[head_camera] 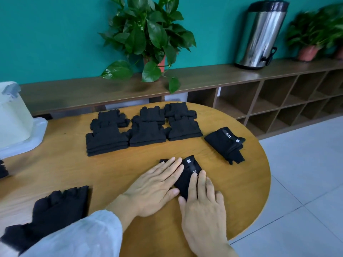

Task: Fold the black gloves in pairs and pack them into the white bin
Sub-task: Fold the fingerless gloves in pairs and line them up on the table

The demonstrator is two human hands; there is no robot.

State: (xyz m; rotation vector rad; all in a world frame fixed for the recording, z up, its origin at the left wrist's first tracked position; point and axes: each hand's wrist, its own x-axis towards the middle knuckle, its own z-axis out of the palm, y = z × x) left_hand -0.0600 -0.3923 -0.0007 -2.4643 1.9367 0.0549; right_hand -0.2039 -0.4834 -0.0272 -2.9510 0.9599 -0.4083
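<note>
A black glove pair (pixel 187 175) with a white label lies on the round wooden table (pixel 130 169) near its front. My left hand (pixel 156 190) presses flat on its left part. My right hand (pixel 202 208) lies flat on its right part, fingers straight. A folded pair (pixel 225 145) rests to the right. Several stacks of folded black gloves (pixel 143 127) sit in rows behind. Loose black gloves (pixel 53 208) lie at the near left. The white bin (pixel 13 117) stands at the left edge.
A wooden shelf unit (pixel 259 101) runs along the teal wall behind the table. On it stand a potted plant (pixel 148 39), a steel urn (pixel 263 34) and another plant (pixel 315 34). Grey tiled floor (pixel 306 182) lies to the right. More black gloves (pixel 2 169) show at the far left.
</note>
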